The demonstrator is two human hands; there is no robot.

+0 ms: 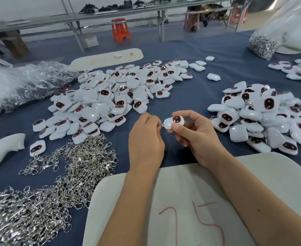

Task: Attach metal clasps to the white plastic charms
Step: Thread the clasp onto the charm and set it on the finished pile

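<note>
Metal clasp (161,124) pinched in the left hand (146,137) meets the charm (174,122) gripped by the right hand (195,134); its tiny ring could slip off.

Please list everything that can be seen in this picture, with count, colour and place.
held charm: one, white with dark face, between both hands
charm piles: many, white, left-centre, right and far right
loose clasps: many, silver, near left
clasp bags: two, clear, far left and far right
foam sheets: several, white, on table
tablecloth: one, blue
stool: one, orange, background
left hand: fingers pinch a clasp at the charm
right hand: fingers hold the charm
</note>
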